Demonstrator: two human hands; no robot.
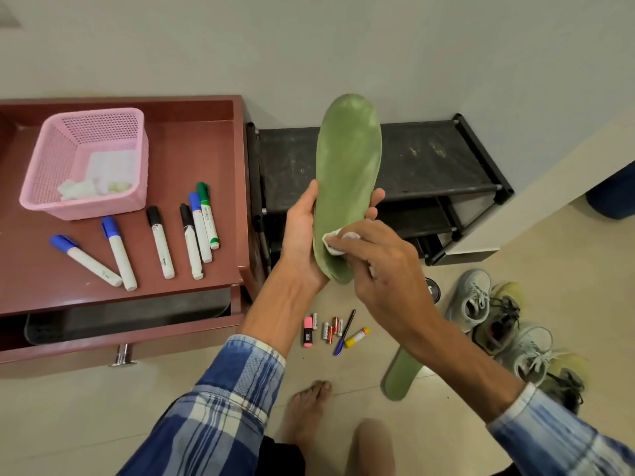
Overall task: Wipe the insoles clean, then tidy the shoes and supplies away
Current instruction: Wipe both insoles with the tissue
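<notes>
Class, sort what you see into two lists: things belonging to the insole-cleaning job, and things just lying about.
Job: held green insole, white wipe, second insole on floor, sneakers, shoe rack.
Lying about: marker pens, batteries, ballpoint pen, glue stick.

wipe (332, 243) mostly buried under right hand (381, 269), only a white corner shows. Heel end of held insole (347, 173) covered by the same hand. second insole (400, 379) on the floor: upper end behind the right forearm. black round tin (433, 289) half hidden behind the wrist, lid mark unreadable. open drawer (137, 317) too dark inside to tell contents. Print on markers (161, 249) and batteries (325, 331) too small to read. dark blue object (615, 197) cut by right edge, can't identify.
</notes>
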